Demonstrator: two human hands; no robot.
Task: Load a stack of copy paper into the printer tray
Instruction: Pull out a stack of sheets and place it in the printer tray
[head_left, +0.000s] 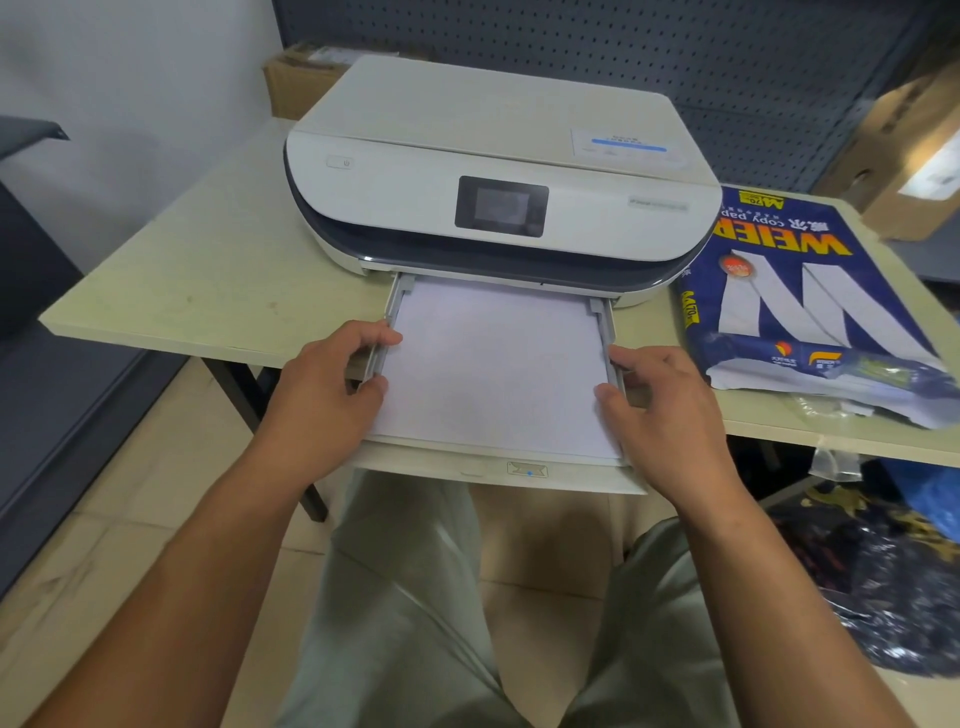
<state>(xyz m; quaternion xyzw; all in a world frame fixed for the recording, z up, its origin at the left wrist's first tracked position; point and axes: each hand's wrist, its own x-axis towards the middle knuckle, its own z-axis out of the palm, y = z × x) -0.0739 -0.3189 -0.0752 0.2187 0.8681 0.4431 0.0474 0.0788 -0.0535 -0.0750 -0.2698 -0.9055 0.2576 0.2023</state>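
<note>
Left hand (332, 374) reaches forward palm down, fingers curled over the left rail of the tray (498, 470), thumb on the paper (496, 364). The paper lies flat in the tray, pulled out from the printer (493, 171) on the counter (208, 270). Right hand (660, 400) mirrors it, gripping the right rail, thumb on the sheet edge. Opened ream (800, 312) lies right of the printer.

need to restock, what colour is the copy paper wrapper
Dark blue with yellow lettering and white shapes: the wrapper, head view.
</note>
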